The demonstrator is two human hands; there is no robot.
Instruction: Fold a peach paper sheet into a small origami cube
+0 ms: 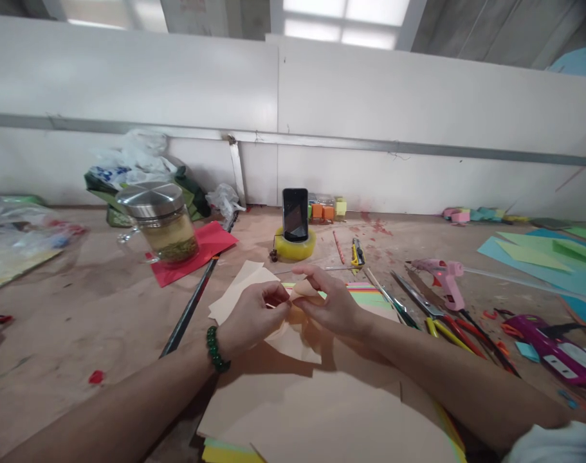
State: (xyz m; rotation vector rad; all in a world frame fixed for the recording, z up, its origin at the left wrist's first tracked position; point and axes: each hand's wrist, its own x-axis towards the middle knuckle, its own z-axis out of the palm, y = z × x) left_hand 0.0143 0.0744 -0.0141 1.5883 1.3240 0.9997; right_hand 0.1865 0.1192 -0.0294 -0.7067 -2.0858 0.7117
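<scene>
Both of my hands meet over a stack of coloured paper whose upper sheets are pale peach. Between them is a small curled piece of peach paper. My left hand, with a green bead bracelet at the wrist, pinches the paper's left edge between thumb and forefinger. My right hand grips its right side, the thumb low in front and the forefinger arched above. Loose peach sheets lie beneath and behind my left hand. The curled paper's far side is partly hidden by my fingers.
A phone stands in a yellow tape roll ahead. At left, a lidded glass mug rests on red paper. To the right lie a utility knife, scissors, a pink glue gun and a purple tool.
</scene>
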